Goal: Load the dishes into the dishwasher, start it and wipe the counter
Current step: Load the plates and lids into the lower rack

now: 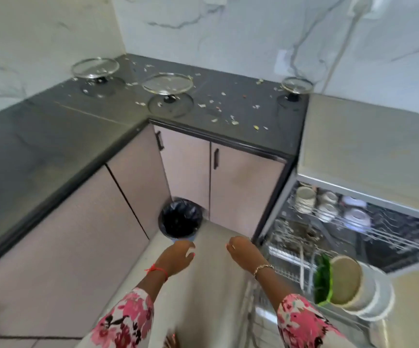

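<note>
At eleven to one o'clock, on the dark surface (pixel 52 126), three glass lids wait to be loaded: a large lid (pixel 95 67) at eleven, a middle lid (pixel 167 83) at twelve and a small lid (pixel 296 84) at one. Each is turned over and balanced on its black knob, and food scraps (pixel 233 120) are scattered around them. At three o'clock the dishwasher (pixel 354 194) is seen open, with cups (pixel 306 199) in the upper rack and pale bowls (pixel 346 280) stood in the lower rack at four. Its lowered door (pixel 216 267) lies at six o'clock, and a lined bin (pixel 179 218) stands just beyond the door's far edge.

The left hand (pixel 178 254) and the right hand (pixel 246 252) are held above the door, apart from each other. The fingers (pixel 189 247) of both are loosely curled downward and nothing is seen gripped in either, though detail is softened by blur.

The lids are judged stiff, brittle and smooth, fairly heavy for their thinness, and possibly greasy. Since the knobs are underneath, a hold is best taken at the metal rim, thumb above and fingers below, one lid at a time. A rocking lid could be tipped by a careless touch.
</note>
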A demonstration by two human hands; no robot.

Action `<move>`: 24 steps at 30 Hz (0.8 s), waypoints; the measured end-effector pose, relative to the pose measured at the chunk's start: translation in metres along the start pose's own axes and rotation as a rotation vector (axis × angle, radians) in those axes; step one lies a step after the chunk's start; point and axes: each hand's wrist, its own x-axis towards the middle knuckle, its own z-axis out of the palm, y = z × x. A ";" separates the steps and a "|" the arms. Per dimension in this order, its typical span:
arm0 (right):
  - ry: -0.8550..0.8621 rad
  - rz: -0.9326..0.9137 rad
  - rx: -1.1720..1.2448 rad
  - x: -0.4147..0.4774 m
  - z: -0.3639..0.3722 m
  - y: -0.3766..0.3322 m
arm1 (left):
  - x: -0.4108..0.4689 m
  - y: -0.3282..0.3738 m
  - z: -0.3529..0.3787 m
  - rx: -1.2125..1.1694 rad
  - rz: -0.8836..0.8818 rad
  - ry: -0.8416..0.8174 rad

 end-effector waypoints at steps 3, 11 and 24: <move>0.064 -0.003 0.038 0.042 -0.012 -0.052 | 0.010 -0.045 -0.055 -0.079 -0.036 0.093; 0.250 -0.089 0.169 0.167 -0.084 -0.151 | 0.088 -0.101 -0.195 -0.194 -0.028 0.393; 0.421 0.071 0.753 0.430 -0.221 -0.219 | 0.312 -0.180 -0.350 -0.169 0.018 0.502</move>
